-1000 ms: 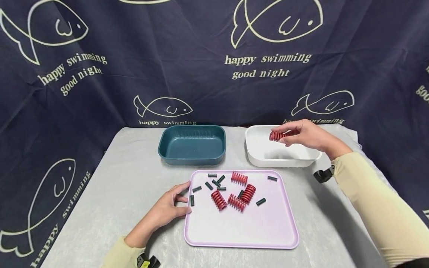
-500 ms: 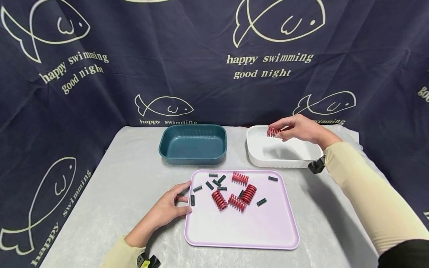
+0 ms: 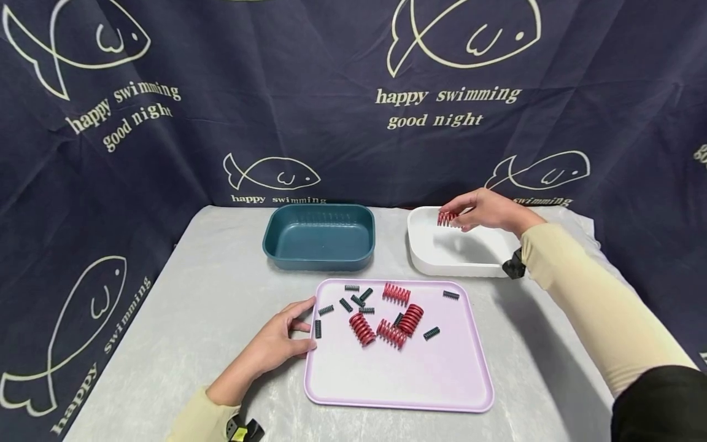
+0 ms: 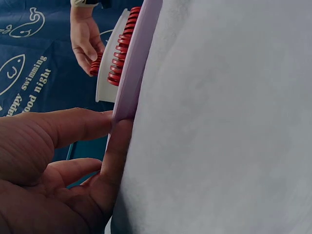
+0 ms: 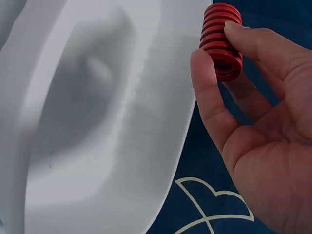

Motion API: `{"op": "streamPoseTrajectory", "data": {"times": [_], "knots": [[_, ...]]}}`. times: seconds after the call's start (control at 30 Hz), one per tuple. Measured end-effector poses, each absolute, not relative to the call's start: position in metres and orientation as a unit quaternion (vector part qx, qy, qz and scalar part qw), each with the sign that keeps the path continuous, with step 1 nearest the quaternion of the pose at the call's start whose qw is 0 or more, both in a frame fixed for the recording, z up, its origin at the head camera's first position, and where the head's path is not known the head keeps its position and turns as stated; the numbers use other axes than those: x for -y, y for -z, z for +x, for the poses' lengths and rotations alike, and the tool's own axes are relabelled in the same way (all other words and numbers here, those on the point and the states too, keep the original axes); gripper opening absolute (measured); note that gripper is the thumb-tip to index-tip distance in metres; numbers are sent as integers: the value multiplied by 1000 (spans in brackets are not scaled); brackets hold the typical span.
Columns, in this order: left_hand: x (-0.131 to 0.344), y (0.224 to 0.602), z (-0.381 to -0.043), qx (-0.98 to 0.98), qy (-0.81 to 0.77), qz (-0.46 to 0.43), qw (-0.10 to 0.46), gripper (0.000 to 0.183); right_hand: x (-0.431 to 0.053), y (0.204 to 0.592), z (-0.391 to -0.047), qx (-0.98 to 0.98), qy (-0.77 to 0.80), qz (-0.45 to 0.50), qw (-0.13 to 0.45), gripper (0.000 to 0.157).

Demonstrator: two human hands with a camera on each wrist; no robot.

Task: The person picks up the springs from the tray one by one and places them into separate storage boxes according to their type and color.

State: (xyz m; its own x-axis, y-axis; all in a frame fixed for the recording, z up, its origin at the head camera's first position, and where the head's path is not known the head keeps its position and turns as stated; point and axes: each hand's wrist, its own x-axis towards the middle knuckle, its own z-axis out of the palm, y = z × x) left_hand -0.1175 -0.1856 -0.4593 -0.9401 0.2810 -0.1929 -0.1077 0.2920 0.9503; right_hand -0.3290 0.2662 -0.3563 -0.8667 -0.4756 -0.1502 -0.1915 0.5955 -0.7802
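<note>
At the left edge of the purple tray [image 3: 397, 380], we are resting our left hand [image 3: 278, 341], its thumb and forefinger spread wide and touching the side. On the tray, four red springs [image 3: 361, 329] are lying near one another, with small dark springs [image 3: 432, 333] scattered about. Farther off, our right hand [image 3: 491, 209] is pinching a fifth red spring [image 5: 220, 41] between thumb and fingers, above the white bin [image 3: 458, 269]. A blue-green bin [image 3: 319, 265] is standing to that bin's left, and a dark curtain [image 3: 342, 92] is hanging behind.
</note>
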Motion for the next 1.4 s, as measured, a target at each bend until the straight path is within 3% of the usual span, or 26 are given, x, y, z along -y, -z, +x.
{"op": "streamPoseTrajectory", "data": {"times": [0.37,0.93,1.4], "knots": [[188,459,-117,-784,-596,66,162,82,-266,370,-346,-893,363,-182,197,37],[189,456,-117,-804,-571,72,148,82,-266,390,-351,-878,346,-168,286,40],[187,459,-118,-811,-562,66,147,82,-278,394,-350,-900,339,-163,223,39]]}}
